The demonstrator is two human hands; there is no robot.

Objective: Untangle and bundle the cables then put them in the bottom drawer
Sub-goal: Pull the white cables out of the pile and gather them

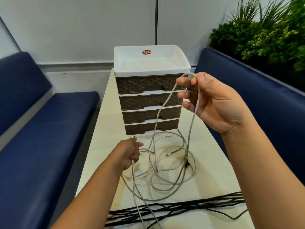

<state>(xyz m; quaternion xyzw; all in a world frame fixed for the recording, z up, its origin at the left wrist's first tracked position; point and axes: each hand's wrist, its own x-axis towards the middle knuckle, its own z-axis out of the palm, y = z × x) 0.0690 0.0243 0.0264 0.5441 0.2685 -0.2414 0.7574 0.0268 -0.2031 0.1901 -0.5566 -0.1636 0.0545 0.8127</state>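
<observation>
A tangle of pale grey cables (171, 164) lies on the cream table (212, 164) in front of a brown drawer unit (148, 103) with a white top tray. Its bottom drawer (148, 128) is closed. My right hand (212, 101) is raised beside the unit and holds a loop of grey cable (192, 113) over its fingers, the two strands hanging down to the tangle. My left hand (130, 154) sits low at the table's left and grips another grey cable, whose end sticks up past the knuckles.
A band of black cables (181, 208) runs across the near end of the table. Blue upholstered benches (41, 146) flank the table on both sides. Green plants (264, 33) stand behind the right bench. A white wall is behind the unit.
</observation>
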